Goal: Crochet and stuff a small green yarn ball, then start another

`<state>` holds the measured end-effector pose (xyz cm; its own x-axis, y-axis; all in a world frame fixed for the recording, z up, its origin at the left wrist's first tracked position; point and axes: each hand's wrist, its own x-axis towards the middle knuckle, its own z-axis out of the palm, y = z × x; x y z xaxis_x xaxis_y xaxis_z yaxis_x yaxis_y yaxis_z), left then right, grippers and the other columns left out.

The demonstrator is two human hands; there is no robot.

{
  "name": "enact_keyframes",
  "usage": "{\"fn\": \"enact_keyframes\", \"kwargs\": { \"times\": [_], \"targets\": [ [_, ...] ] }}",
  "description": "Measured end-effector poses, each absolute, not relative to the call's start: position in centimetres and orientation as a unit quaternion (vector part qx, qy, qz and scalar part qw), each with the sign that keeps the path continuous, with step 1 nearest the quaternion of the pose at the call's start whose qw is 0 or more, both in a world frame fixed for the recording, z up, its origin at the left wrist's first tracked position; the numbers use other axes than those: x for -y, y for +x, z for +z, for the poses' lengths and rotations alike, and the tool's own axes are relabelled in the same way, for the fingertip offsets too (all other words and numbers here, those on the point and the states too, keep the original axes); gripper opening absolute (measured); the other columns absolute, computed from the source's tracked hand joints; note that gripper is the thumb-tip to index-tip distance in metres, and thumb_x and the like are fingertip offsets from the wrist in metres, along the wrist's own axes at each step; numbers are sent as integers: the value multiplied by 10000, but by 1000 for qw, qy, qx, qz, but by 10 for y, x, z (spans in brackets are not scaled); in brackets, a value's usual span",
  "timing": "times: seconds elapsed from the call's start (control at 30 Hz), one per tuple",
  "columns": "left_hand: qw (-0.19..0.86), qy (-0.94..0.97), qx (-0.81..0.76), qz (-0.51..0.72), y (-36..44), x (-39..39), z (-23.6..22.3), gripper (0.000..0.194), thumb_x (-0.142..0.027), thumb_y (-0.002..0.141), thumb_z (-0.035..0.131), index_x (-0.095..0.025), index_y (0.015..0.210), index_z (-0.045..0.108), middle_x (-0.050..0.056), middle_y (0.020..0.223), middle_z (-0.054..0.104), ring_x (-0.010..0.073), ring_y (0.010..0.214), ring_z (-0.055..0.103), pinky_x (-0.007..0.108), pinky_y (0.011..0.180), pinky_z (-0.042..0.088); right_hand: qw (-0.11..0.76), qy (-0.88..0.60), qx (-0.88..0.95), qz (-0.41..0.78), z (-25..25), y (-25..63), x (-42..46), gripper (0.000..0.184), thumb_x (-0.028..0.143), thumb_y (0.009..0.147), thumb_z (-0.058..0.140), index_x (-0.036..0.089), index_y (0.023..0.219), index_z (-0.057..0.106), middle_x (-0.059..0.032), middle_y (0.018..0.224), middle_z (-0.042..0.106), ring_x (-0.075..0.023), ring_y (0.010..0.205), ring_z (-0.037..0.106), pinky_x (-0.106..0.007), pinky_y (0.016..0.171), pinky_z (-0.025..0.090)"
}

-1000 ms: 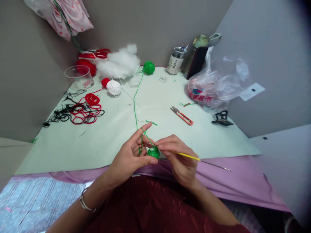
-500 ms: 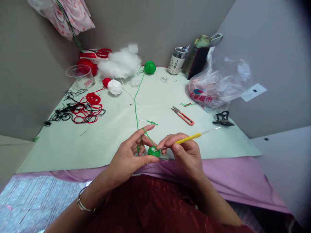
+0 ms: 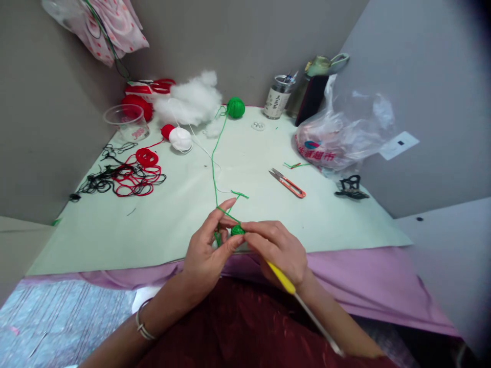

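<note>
Small green crochet piece [image 3: 238, 230] is pinched between thumb and fingers of left hand [image 3: 203, 250]; index finger held extended, remaining fingers loosely curled. Green yarn [image 3: 213, 168] is draped over that index finger, run down to the piece. Yellow-handled hook [image 3: 282, 277] is gripped in right hand [image 3: 286, 250], fingers nearly closed, fingertips placed at the piece's right edge; hook tip hidden by fingers, back end pointed toward the right forearm. Green yarn ball [image 3: 236, 108] is set well beyond both hands' fingertips, white stuffing [image 3: 190, 99] just left of it. Orange-handled snips [image 3: 287, 183] are laid beyond right fingers, untouched.
</note>
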<state>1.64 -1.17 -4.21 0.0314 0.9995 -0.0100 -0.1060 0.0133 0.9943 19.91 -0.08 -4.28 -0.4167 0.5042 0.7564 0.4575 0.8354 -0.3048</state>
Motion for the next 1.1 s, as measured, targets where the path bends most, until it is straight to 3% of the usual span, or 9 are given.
{"fn": "enact_keyframes", "kwargs": {
  "times": [0.13,0.23,0.3,0.47,0.6,0.97,1.1],
  "targets": [
    [655,374,-395,525,22,14,-39,573,-378,905,806,-283,1442,629,12,1010,667,144,912,629,261,860,505,464,-318,826,8,-47,202,10,445,66,942,694,350,1279,753,-60,1087,802,-218,990,769,-345,858,664],
    [780,244,-321,478,22,10,-34,676,-359,800,903,-246,1419,655,14,981,663,131,865,622,240,806,499,483,-305,820,30,-52,204,11,542,56,924,715,378,1360,712,-43,1088,804,-213,960,775,-337,832,673],
    [811,207,-305,454,20,8,-33,747,-327,733,954,-218,1414,665,21,972,665,134,879,617,241,831,488,513,-292,805,58,-56,204,10,522,101,961,687,360,1414,680,-57,1113,808,-223,974,778,-350,809,675],
    [797,229,-314,462,15,5,-36,865,-232,653,990,-223,1446,645,2,970,635,128,901,587,239,879,458,579,-289,724,240,-53,201,3,366,139,999,643,333,1285,763,-62,1092,815,-204,912,787,-328,740,655],
    [767,276,-334,473,12,3,-36,852,-192,660,963,-243,1450,649,0,974,605,132,897,557,246,823,446,579,-291,698,304,-44,201,3,294,109,985,648,280,1173,797,-65,1029,826,-207,929,780,-357,779,655],
    [804,291,-299,425,4,0,-30,484,-366,855,830,-224,1312,760,22,894,616,125,717,609,244,586,354,599,-303,562,483,-45,209,-3,119,258,978,704,232,984,820,-47,847,789,-162,689,727,-300,629,616],
    [819,288,-276,413,5,0,-30,427,-374,896,790,-211,1290,771,36,895,640,120,691,605,243,580,375,596,-307,503,546,-44,205,-5,158,349,925,770,196,901,801,-53,776,781,-152,572,689,-265,501,571]
  ]
}}
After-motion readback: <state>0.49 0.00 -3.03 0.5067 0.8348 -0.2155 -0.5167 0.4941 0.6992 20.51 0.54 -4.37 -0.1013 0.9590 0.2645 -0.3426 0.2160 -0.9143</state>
